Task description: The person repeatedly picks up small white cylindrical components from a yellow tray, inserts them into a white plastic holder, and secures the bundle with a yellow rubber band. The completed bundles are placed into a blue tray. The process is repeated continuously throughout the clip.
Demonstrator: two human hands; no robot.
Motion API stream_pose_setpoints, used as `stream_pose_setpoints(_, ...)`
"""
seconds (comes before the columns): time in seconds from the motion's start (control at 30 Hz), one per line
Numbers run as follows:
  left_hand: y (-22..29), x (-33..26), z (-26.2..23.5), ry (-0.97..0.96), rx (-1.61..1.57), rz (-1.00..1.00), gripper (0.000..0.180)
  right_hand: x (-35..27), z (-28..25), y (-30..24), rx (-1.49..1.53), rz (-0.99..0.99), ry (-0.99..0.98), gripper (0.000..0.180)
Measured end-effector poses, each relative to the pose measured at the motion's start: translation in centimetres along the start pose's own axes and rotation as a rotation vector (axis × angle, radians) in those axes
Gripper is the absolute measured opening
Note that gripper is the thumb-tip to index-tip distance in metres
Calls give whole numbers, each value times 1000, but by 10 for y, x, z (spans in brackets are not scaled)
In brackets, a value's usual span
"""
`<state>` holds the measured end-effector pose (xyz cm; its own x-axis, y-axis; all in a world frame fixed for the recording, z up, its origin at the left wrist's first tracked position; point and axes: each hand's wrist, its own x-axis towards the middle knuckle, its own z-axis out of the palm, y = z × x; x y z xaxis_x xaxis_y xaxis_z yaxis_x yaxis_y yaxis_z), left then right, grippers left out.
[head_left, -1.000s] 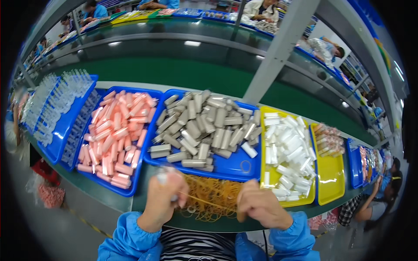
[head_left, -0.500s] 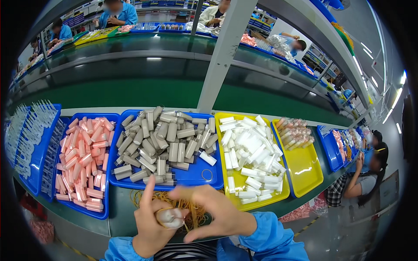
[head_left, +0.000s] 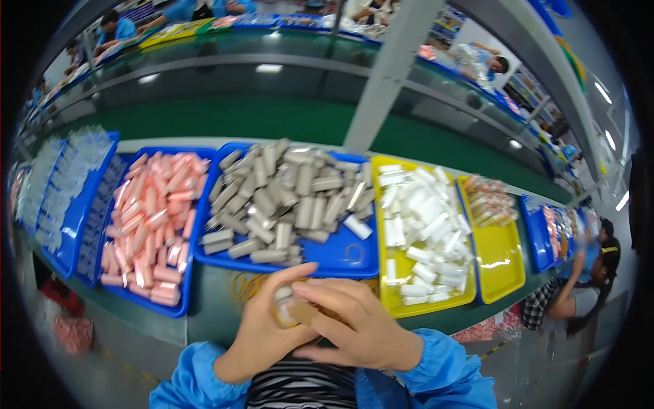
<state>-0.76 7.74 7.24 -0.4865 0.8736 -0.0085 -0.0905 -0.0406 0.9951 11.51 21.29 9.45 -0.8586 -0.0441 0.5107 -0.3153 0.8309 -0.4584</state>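
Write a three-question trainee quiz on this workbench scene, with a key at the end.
1. True or false: both hands, left hand and right hand, hold one small cylinder between them.
2. Which tray lies directly beyond the hands? A) yellow tray of white pieces B) blue tray of grey tubes C) blue tray of pink tubes
3. Fill in: the loose heap on the bench under the hands is made of yellow ______.

Key: 1 true; 2 B; 3 rubber bands.
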Motion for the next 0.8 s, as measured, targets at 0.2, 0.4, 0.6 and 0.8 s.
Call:
stream_pose_setpoints(0.2,3,-12,-7,-266,-505,-310,49,-7,-5,3,52,235,32,71)
stream_pose_setpoints(0.4,-3,-22,-9,-337,-426,-380,46,-11,-2,6,62,146,-78,74)
stream_pose_setpoints(0.6,-2,-25,0,-297,-352,-271,54,-14,-4,8,60,126,-50,70)
stream_pose_setpoints(0.8,-6,-23,8,-250,-226,-153,73,-25,-24,6,512,504,-18,59)
